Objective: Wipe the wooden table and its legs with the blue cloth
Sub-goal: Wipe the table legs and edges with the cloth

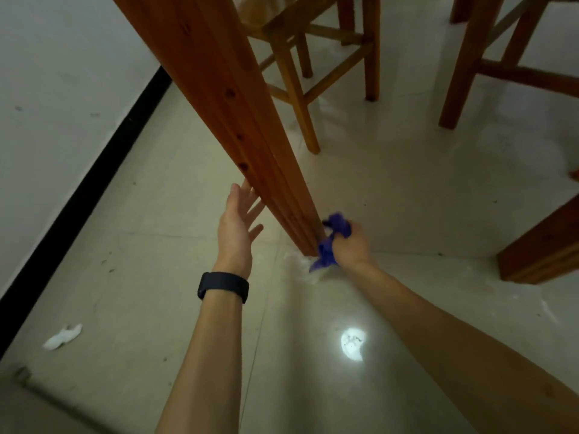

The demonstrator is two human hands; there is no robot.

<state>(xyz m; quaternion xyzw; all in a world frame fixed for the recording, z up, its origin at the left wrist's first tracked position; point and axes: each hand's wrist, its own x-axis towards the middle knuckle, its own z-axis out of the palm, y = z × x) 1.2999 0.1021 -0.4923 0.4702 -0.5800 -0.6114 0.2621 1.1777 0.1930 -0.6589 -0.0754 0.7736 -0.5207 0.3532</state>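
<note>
A thick reddish wooden table leg (225, 98) runs from the top left down to the tiled floor at the centre. My right hand (351, 245) grips the crumpled blue cloth (332, 242) and presses it against the foot of the leg, just above the floor. My left hand (236, 227) is spread open beside the leg's left face, fingertips touching or nearly touching the wood. A black band circles that wrist. The tabletop itself is out of view.
A wooden stool (300, 73) stands behind the leg, and another stool (476, 64) is at the upper right. Another table leg (542, 249) stands at the right edge. A white scrap of paper (62, 336) lies on the floor near the black baseboard (94, 180).
</note>
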